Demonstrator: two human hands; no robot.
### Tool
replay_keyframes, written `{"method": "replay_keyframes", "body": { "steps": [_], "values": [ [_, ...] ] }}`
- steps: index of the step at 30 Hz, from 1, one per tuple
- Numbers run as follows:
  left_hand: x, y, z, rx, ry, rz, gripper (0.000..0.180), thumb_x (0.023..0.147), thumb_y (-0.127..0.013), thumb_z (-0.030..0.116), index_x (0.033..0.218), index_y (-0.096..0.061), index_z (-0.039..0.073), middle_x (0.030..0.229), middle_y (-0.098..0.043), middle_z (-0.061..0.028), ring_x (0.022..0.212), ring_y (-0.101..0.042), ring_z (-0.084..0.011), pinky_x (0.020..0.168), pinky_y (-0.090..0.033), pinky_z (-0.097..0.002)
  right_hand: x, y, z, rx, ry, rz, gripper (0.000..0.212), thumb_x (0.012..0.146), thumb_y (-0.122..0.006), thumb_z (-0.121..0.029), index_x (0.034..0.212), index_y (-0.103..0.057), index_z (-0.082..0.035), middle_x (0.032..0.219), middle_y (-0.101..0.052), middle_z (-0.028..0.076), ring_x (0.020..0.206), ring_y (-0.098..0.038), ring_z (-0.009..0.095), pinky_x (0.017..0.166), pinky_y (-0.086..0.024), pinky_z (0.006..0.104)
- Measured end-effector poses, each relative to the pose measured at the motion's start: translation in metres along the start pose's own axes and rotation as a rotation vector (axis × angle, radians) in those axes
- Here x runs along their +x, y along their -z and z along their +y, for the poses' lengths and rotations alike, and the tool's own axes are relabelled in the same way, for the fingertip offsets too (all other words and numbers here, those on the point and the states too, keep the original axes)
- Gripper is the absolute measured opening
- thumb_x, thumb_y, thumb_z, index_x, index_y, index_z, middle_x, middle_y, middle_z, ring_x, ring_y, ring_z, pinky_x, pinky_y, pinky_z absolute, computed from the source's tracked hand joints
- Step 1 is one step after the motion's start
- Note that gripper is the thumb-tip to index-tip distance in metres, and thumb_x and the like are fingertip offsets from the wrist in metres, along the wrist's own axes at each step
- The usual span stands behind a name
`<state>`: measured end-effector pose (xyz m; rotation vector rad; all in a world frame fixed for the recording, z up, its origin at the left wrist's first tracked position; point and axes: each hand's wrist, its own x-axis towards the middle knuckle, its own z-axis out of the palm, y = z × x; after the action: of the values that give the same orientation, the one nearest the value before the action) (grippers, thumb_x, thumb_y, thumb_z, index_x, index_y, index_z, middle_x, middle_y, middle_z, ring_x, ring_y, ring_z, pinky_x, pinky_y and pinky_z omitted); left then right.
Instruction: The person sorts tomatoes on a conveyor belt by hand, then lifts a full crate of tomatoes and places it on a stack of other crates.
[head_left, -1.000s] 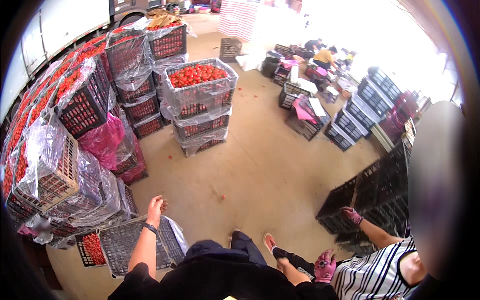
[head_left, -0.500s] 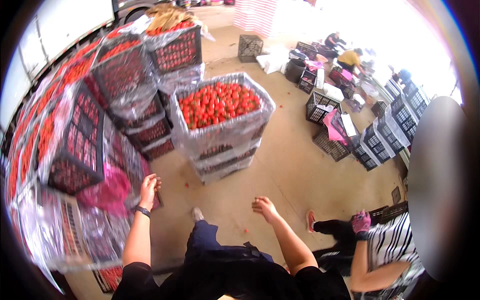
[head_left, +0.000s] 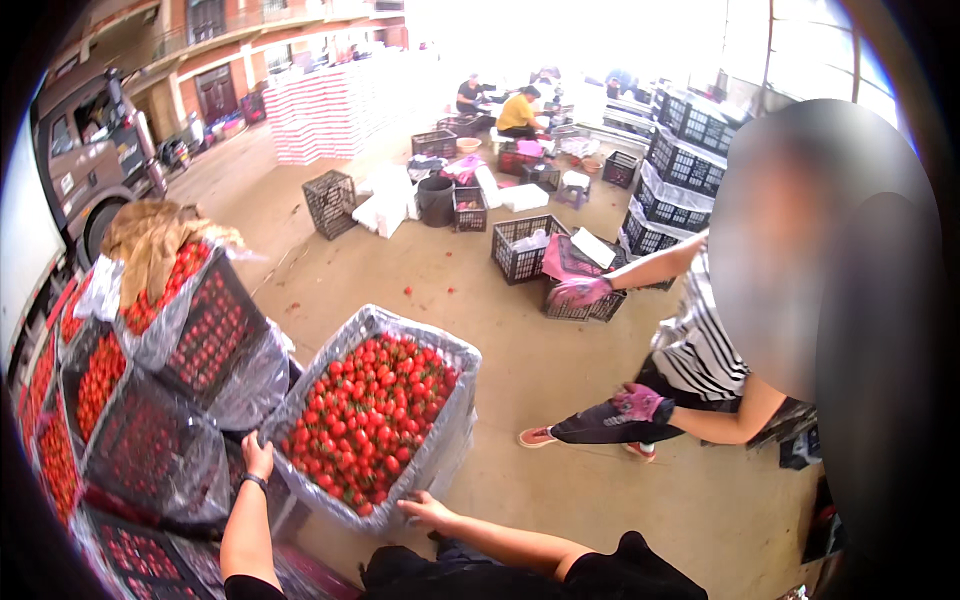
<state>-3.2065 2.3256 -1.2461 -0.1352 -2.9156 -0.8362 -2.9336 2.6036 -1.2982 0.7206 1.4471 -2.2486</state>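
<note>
In front of me stands a crate (head_left: pixel 455 352) lined with clear plastic, filled to near its brim with cherry tomatoes (head_left: pixel 372 415). My left hand (head_left: pixel 257 456), with a dark band on its wrist, is closed on the rim at the near left corner. My right hand (head_left: pixel 428 511) holds the rim at the near right corner, its fingers curled over the plastic edge. The far sides of the fingers are partly hidden by the liner. Below its rim, the crate's body is mostly covered by the plastic.
Stacked tomato crates (head_left: pixel 150 455) wrapped in plastic crowd the left, one topped by a brown cloth (head_left: pixel 150 240). On the right, a co-worker in a striped shirt (head_left: pixel 690 350) and pink gloves stands close. Black crates (head_left: pixel 520 262) and seated people lie farther back; a truck (head_left: pixel 95 150) is far left.
I have come closer to the tomato crate, and both hands have gone from free air to its rim. The co-worker now shows more fully, one arm stretched toward the black crates.
</note>
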Motion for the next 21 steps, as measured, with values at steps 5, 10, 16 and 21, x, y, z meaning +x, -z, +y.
{"method": "replay_keyframes", "body": {
  "steps": [5, 10, 16, 21],
  "values": [
    [0.064, 0.003, -0.044, -0.028, -0.036, -0.384, 0.053, 0.073, -0.06, 0.024, 0.116, -0.044, -0.004, 0.112, -0.049, -0.0216, 0.108, -0.046, -0.033, 0.092, -0.037, -0.0364, 0.015, -0.026, -0.016, 0.047, 0.024, -0.002, 0.05, 0.077, -0.066, -0.033, 0.101, -0.041, 0.003, 0.087, -0.053, 0.009, 0.077, -0.056, 0.016, 0.06, -0.048, 0.0301],
    [0.115, -0.007, -0.048, 0.104, -0.339, -0.709, 0.04, 0.072, -0.062, 0.03, 0.096, -0.056, -0.001, 0.085, -0.062, -0.0178, 0.08, -0.059, -0.0286, 0.07, -0.046, -0.037, 0.02, -0.039, -0.004, 0.102, 0.1, 0.233, 0.049, 0.079, -0.065, -0.025, 0.105, -0.036, 0.005, 0.101, -0.05, 0.016, 0.087, -0.058, 0.024, 0.067, -0.055, 0.0346],
    [0.134, -0.003, -0.029, 0.325, -0.46, -0.895, 0.031, 0.072, -0.061, 0.023, 0.088, -0.056, -0.003, 0.082, -0.062, -0.0145, 0.075, -0.059, -0.0244, 0.069, -0.045, -0.0332, -0.02, -0.091, -0.043, -0.243, -0.125, 0.604, 0.053, 0.076, -0.061, -0.047, 0.094, -0.05, 0.002, 0.079, -0.06, 0.017, 0.073, -0.06, 0.026, 0.065, -0.047, 0.036],
    [0.12, 0.003, 0.013, -0.239, -0.076, -1.308, 0.02, 0.076, -0.059, 0.016, 0.089, -0.052, 0.004, 0.068, -0.058, -0.0073, 0.05, -0.053, -0.0149, 0.039, -0.04, -0.0272, -0.013, -0.113, -0.015, -0.399, -0.048, 0.902, 0.046, 0.077, -0.052, -0.04, 0.099, -0.051, 0.0, 0.084, -0.059, 0.025, 0.082, -0.057, 0.038, 0.072, -0.045, 0.0434]
  ]
}}
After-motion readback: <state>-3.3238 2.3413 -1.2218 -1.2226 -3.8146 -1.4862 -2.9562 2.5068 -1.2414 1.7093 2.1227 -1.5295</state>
